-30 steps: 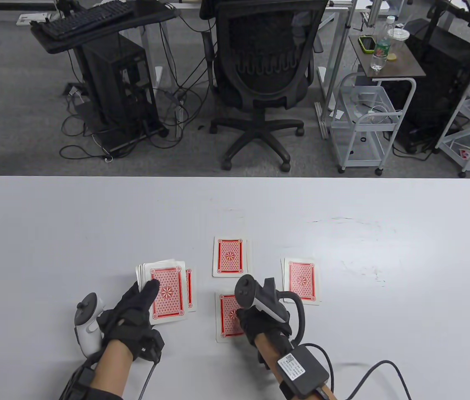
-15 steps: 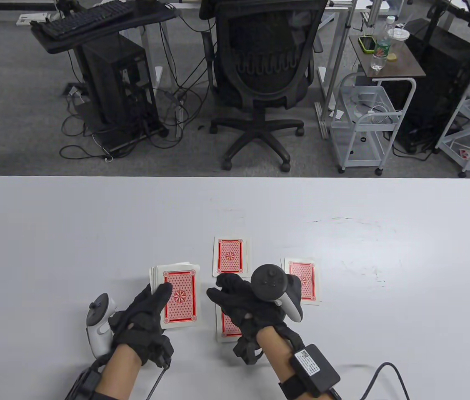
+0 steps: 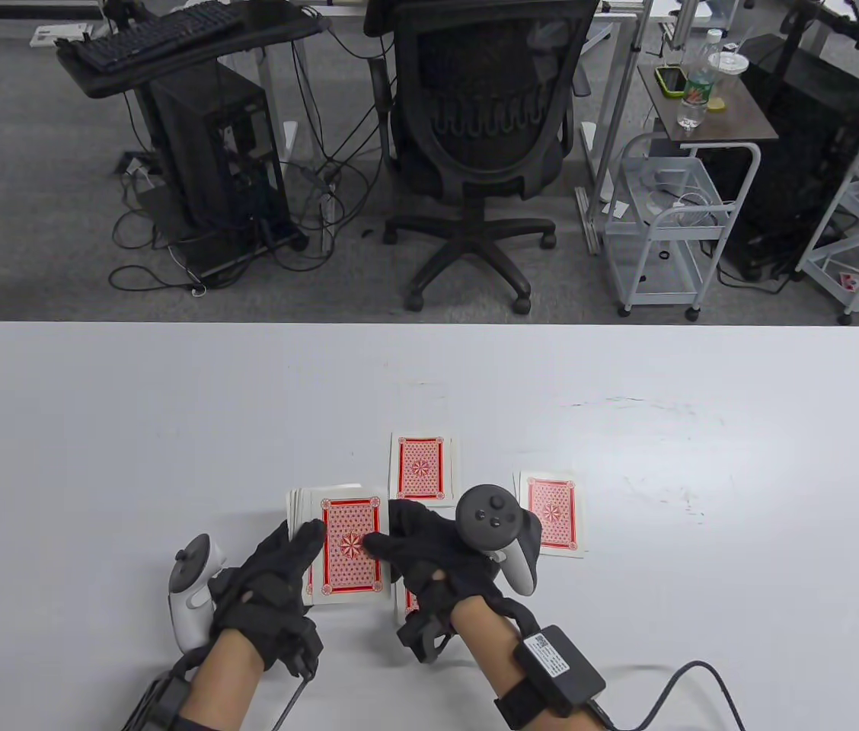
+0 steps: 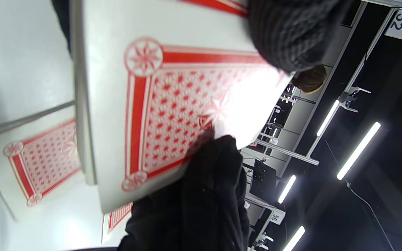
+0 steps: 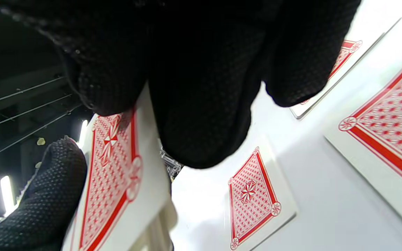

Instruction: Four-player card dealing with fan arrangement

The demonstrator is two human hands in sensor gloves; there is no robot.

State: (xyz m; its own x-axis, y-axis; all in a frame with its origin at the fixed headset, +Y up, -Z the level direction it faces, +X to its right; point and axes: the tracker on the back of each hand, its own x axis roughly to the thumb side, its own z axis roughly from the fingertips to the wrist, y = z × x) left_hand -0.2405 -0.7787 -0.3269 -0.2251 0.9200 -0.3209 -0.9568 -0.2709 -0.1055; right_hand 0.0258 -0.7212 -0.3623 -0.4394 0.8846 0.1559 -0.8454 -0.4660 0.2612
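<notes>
My left hand (image 3: 269, 582) grips the deck of red-backed cards (image 3: 338, 552) just above the table. My right hand (image 3: 418, 544) has reached over to it. Its thumb lies on the top card (image 3: 353, 560) and its fingers are at that card's right edge. The left wrist view shows the top card (image 4: 173, 101) with a right fingertip (image 4: 218, 164) on it. The right wrist view shows the deck (image 5: 117, 184) under my right fingers (image 5: 201, 104). Dealt piles lie face down: one far (image 3: 420, 468), one right (image 3: 553, 515), one near (image 3: 407, 601), mostly hidden under my right hand.
The white table (image 3: 94, 426) stretches wide to the left, right and far side. An office chair (image 3: 479, 152) stands beyond the far edge. A cable (image 3: 673, 685) trails from my right wrist across the table's near right.
My left hand moved the deck to the right. My right hand turned palm down and moved left from the near pile onto the deck's top card.
</notes>
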